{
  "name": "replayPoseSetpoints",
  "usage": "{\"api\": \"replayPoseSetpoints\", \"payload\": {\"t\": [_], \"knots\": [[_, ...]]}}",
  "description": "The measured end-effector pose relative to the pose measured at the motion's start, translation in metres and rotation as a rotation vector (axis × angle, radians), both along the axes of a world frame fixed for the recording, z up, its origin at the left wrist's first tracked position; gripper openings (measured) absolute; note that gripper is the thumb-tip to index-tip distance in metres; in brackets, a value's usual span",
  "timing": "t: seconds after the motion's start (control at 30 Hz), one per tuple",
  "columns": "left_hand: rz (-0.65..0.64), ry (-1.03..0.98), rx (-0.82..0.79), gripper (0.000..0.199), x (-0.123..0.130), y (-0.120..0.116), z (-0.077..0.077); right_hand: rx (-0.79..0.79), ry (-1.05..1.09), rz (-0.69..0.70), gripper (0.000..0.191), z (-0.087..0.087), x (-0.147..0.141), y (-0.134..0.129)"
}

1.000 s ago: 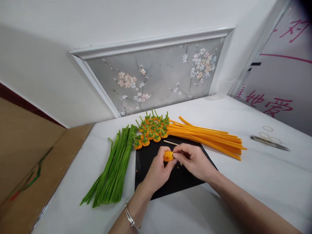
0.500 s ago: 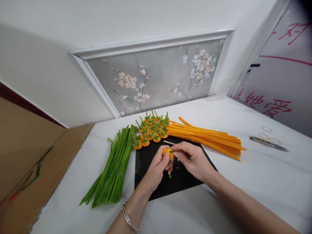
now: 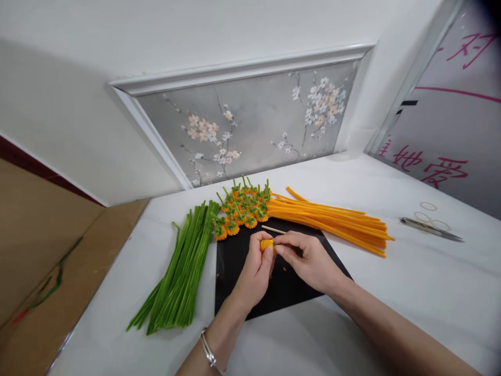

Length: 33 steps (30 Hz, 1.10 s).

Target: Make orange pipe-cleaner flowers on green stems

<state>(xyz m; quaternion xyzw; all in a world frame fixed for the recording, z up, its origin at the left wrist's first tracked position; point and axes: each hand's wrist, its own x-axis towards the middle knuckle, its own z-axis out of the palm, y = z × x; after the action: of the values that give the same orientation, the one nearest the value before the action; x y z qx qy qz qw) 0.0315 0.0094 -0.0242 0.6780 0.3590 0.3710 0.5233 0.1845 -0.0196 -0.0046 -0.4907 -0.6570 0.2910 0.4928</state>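
Observation:
My left hand (image 3: 256, 266) holds a small orange coiled piece (image 3: 267, 244) between thumb and fingers, over a black mat (image 3: 235, 266). At its right side my right hand (image 3: 303, 256) is closed in a pinch, its fingertips against a bit of green at the piece. A thin pale stick (image 3: 273, 228) lies just beyond the hands. Behind the mat stands a cluster of orange pieces with green stems (image 3: 245, 206). Green fuzzy stems (image 3: 186, 271) lie in a bundle on the left, orange ones (image 3: 332, 219) on the right.
Scissors (image 3: 430, 229) and several thin rings (image 3: 428, 206) lie at the right of the white table (image 3: 410, 292). A framed floral panel (image 3: 258, 120) rises behind the table. Cardboard (image 3: 70, 250) is at the left edge.
My left hand has turned slightly around the orange piece, and my right fingertips have moved a little left against it. The green end that hung below the left hand is out of sight.

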Motion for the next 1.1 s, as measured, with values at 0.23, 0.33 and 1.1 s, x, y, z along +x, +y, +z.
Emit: {"api": "replayPoseSetpoints", "payload": {"t": [0.23, 0.33, 1.1], "knots": [[-0.033, 0.118, 0.14, 0.018, -0.003, -0.003, 0.006, 0.048, -0.068, -0.068, 0.013, 0.007, 0.001, -0.004], [0.005, 0.166, 0.222, 0.014, -0.004, -0.003, 0.006, 0.051, -0.052, -0.047, 0.014, 0.006, 0.003, -0.004], [0.03, -0.026, 0.118, 0.015, 0.006, -0.007, 0.008, -0.065, 0.174, 0.077, 0.024, -0.005, 0.01, 0.004]]}}
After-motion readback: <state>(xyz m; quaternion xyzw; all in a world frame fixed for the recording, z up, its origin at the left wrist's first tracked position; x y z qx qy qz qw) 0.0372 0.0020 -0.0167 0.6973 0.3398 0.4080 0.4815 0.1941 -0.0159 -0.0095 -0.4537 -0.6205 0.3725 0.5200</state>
